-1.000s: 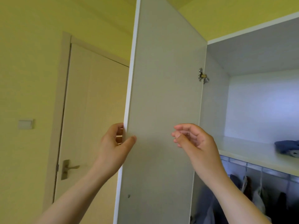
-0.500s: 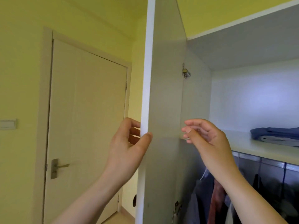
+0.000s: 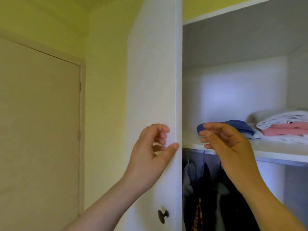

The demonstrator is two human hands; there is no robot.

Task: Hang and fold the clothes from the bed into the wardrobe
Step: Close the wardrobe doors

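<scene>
Centre: left hand [image 3: 153, 150] pinches the free edge of the white laminate wardrobe door [image 3: 153, 80], judged the door-swinging step. Right of centre: right hand [image 3: 230, 147], loosely curled and holding nothing, hovers before a folded blue garment [image 3: 240, 126] on the white upper shelf [image 3: 275, 155]. Bed clothes unseen; fetching one comes next.

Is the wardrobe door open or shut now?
Open: the wardrobe door stands swung out, baring the shelf with folded clothes inside.

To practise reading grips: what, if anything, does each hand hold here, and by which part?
The left hand pinches the wardrobe door by its free vertical edge, above the knob. The right hand holds nothing.
</scene>
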